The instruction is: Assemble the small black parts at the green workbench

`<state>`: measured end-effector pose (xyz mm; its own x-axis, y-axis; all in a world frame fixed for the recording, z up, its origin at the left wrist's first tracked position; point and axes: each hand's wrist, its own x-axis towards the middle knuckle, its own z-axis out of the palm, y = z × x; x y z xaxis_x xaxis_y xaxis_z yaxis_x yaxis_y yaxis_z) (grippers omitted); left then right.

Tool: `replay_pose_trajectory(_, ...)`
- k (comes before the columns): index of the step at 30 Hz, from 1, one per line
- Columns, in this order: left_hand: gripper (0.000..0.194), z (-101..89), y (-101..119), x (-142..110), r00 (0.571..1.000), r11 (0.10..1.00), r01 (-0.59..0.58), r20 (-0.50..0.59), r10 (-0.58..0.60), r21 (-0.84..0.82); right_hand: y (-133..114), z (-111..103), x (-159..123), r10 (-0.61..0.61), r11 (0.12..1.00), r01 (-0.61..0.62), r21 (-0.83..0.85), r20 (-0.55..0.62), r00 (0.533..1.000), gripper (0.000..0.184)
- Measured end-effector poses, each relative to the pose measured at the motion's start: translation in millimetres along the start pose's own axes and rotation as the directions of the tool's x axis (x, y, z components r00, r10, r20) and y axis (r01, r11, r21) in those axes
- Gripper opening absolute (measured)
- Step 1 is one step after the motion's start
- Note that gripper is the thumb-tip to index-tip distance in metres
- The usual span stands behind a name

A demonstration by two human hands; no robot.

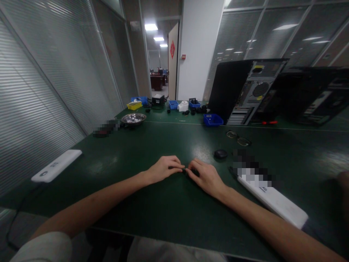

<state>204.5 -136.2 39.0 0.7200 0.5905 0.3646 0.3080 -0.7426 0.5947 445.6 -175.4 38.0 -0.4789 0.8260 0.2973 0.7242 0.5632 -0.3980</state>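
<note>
A glossy green tabletop stands in a room with glass partitions. Small black object lies directly between the fingertips, low over the tabletop; fingers cover most of it, so its long axis cannot be told. Neither hand is clearly nearer: bare left hand pinches from the left, thumb and fingers nearly together; bare right hand grips from the right, fingers curled. No obstruction between them. Outward: rounded black mouse, thin-rimmed glasses, long white casing, all rightward; blue plastic tray, shiny metal bowl farther back.
</note>
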Motion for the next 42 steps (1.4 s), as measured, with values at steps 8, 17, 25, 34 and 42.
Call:
replay_pose_trajectory(8, 0.036, -1.9, 6, 0, 1.000, 0.993, 0.018, 0.010, -0.019, 0.118, 4, -2, 1, 0.036, 0.999, -0.036, 0.012, -0.053, 0.998, 0.019)
replay_pose_trajectory(17, 0.044, 0.2, 9, 1, 0.992, 0.942, -0.033, 0.124, -0.009, 0.334, 2, -5, 1, 0.054, 0.968, -0.046, -0.245, 0.028, 0.998, 0.021)
replay_pose_trajectory(25, 0.049, -2.3, 10, -1, 0.995, 0.974, 0.038, 0.087, -0.058, 0.222, 4, -16, -1, 0.147, 0.948, -0.133, -0.288, 0.028, 0.989, 0.019)
replay_pose_trajectory(34, 0.031, -2.2, 12, 4, 0.991, 0.988, -0.055, 0.130, 0.036, 0.142, 9, -13, 0, 0.236, 0.922, -0.237, -0.306, -0.040, 0.971, 0.020)
replay_pose_trajectory(42, 0.033, -30.5, -39, -2, 0.993, 0.980, 0.114, -0.034, -0.110, 0.160, 10, -13, 0, 0.232, 0.932, -0.234, -0.278, -0.038, 0.972, 0.019)
